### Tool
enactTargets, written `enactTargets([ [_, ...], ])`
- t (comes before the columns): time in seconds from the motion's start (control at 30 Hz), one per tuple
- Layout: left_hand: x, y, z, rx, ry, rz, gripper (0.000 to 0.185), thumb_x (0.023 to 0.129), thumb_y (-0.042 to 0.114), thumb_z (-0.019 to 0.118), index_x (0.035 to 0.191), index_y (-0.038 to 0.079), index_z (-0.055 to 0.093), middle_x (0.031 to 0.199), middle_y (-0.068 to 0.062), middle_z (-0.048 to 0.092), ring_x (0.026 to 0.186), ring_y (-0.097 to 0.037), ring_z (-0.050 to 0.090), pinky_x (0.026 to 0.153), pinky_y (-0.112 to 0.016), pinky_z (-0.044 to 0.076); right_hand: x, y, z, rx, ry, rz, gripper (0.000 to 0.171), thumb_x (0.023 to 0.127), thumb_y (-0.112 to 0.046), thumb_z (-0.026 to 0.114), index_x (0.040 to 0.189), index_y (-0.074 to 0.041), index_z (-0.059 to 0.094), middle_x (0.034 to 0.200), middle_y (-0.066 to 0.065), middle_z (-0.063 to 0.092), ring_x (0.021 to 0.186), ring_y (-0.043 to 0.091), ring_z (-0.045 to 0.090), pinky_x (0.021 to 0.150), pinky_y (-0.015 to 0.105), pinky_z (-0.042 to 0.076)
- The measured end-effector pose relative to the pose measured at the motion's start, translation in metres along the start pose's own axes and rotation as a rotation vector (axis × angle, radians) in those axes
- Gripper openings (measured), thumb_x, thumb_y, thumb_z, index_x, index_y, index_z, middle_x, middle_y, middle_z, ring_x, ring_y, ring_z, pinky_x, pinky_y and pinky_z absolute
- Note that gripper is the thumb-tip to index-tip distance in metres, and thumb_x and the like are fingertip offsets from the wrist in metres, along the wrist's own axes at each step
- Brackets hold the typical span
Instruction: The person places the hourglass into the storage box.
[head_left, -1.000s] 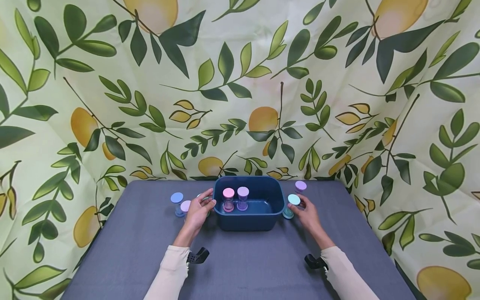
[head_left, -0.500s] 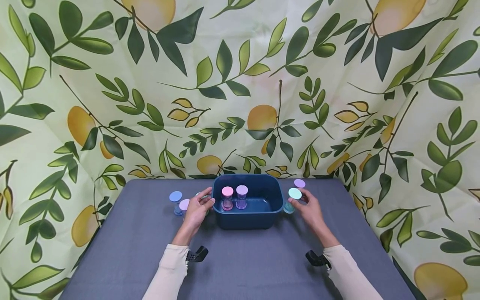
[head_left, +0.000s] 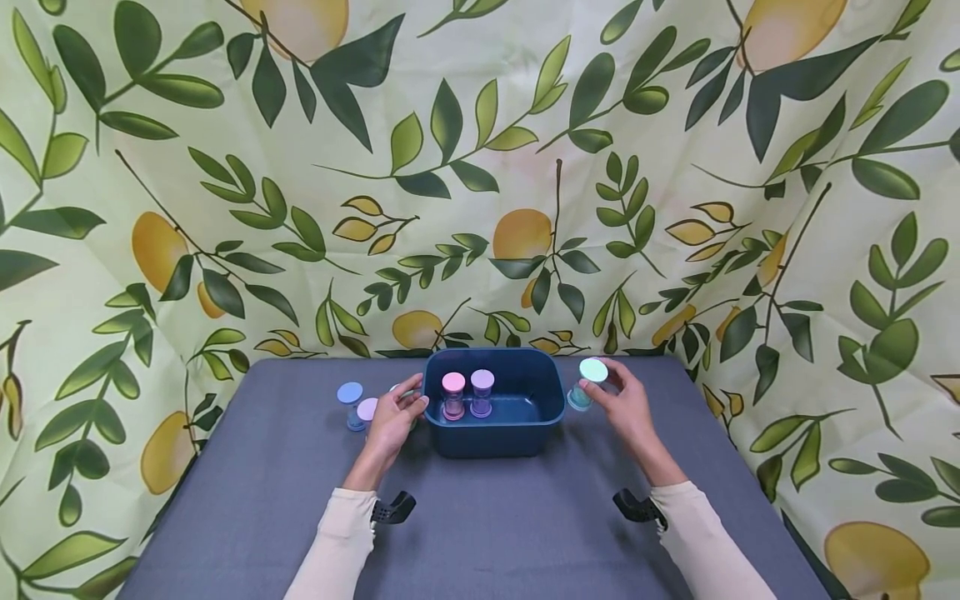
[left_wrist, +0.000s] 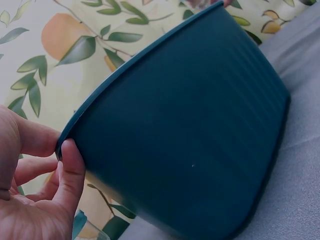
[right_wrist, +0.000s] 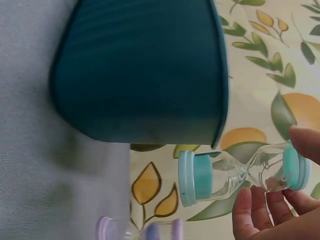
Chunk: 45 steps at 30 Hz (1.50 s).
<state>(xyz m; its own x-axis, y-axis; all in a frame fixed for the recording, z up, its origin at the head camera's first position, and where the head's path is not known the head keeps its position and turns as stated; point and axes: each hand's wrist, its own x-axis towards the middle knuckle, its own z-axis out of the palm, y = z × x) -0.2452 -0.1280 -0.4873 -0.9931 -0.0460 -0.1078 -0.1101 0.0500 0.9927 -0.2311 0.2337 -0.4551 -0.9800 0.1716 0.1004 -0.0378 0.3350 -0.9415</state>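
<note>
My right grip pinches the teal hourglass beside the bin; my left grip holds the bin's rim. Clipping that rim could knock the glass loose.

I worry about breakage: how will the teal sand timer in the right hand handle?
The teal sand timer looks fragile: clear glass with a thin waist. Probably light, since the right hand lifts it by fingertips. Its flat round caps suggest it stands steadily, yet may roll if laid sideways.

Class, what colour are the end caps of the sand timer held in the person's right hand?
Teal, or light blue-green, on the sand timer; the right wrist view shows it best.
</note>
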Motion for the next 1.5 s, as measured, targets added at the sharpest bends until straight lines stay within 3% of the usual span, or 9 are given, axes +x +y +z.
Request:
enactTargets([
  [0.17,0.000,0.000,0.000,0.004,-0.006,-0.002,0.049,0.094,0.006,0.062,0.143,0.011,0.052,0.144,-0.014,0.051,0.118,-0.025,0.055,0.093,-0.038,0.052,0.000,-0.011,-0.003,-0.006,0.013,-0.019,0.060,0.089,-0.024,0.073,0.140,-0.005,0.047,0.135,0.014,0.051,0.127,0.024,0.047,0.111,0.043,0.039],
  [0.33,0.000,-0.001,-0.002,0.011,-0.016,-0.003,0.049,0.095,0.006,0.060,0.143,0.010,0.051,0.145,-0.015,0.050,0.121,-0.027,0.054,0.084,-0.026,0.051,-0.001,-0.026,-0.005,0.003,0.022,-0.043,0.058,0.089,-0.025,0.073,0.138,-0.006,0.049,0.133,0.013,0.053,0.123,0.019,0.047,0.111,0.042,0.040],
  [0.6,-0.001,0.000,-0.001,0.006,-0.014,-0.002,0.049,0.095,0.005,0.061,0.143,0.010,0.051,0.144,-0.015,0.050,0.120,-0.026,0.054,0.087,-0.029,0.052,-0.001,-0.040,-0.006,0.021,0.004,-0.074,0.062,0.089,-0.026,0.074,0.140,-0.004,0.046,0.138,0.017,0.050,0.131,0.028,0.045,0.116,0.047,0.034],
  [0.77,-0.001,0.000,-0.001,0.007,-0.011,-0.006,0.049,0.095,0.005,0.061,0.143,0.011,0.052,0.142,-0.014,0.051,0.119,-0.026,0.054,0.089,-0.032,0.052,0.001,-0.046,-0.005,0.015,0.012,-0.100,0.060,0.088,-0.027,0.074,0.139,-0.006,0.049,0.134,0.012,0.053,0.127,0.023,0.049,0.113,0.045,0.039],
  [0.9,-0.001,-0.001,-0.001,-0.001,-0.014,-0.006,0.049,0.095,0.005,0.061,0.142,0.011,0.052,0.143,-0.014,0.051,0.120,-0.026,0.054,0.096,-0.041,0.051,0.002,-0.053,0.000,0.030,0.009,-0.116,0.058,0.088,-0.027,0.075,0.137,-0.008,0.051,0.129,0.007,0.053,0.119,0.014,0.050,0.106,0.029,0.045],
  [1.07,-0.001,-0.003,-0.003,0.002,-0.009,0.001,0.049,0.094,0.004,0.061,0.142,0.010,0.052,0.143,-0.015,0.051,0.120,-0.026,0.054,0.096,-0.042,0.051,0.000,-0.063,0.008,0.051,-0.021,-0.131,0.057,0.088,-0.025,0.074,0.137,-0.006,0.051,0.129,0.009,0.054,0.116,0.014,0.050,0.090,0.012,0.044],
  [1.37,0.000,-0.003,-0.002,0.001,-0.012,-0.002,0.049,0.095,0.006,0.061,0.143,0.011,0.052,0.143,-0.013,0.051,0.121,-0.026,0.054,0.100,-0.048,0.049,0.002,-0.063,0.024,0.128,-0.070,-0.141,0.052,0.088,-0.021,0.075,0.133,-0.007,0.054,0.122,0.004,0.056,0.114,0.014,0.052,0.103,0.030,0.041],
  [1.5,0.000,-0.003,-0.001,-0.007,-0.009,-0.011,0.049,0.094,0.006,0.061,0.142,0.012,0.052,0.143,-0.012,0.051,0.120,-0.026,0.054,0.101,-0.050,0.048,0.002,-0.064,0.032,0.150,-0.100,-0.153,0.051,0.087,-0.021,0.075,0.132,-0.009,0.056,0.122,0.000,0.057,0.114,0.012,0.053,0.101,0.023,0.044],
])
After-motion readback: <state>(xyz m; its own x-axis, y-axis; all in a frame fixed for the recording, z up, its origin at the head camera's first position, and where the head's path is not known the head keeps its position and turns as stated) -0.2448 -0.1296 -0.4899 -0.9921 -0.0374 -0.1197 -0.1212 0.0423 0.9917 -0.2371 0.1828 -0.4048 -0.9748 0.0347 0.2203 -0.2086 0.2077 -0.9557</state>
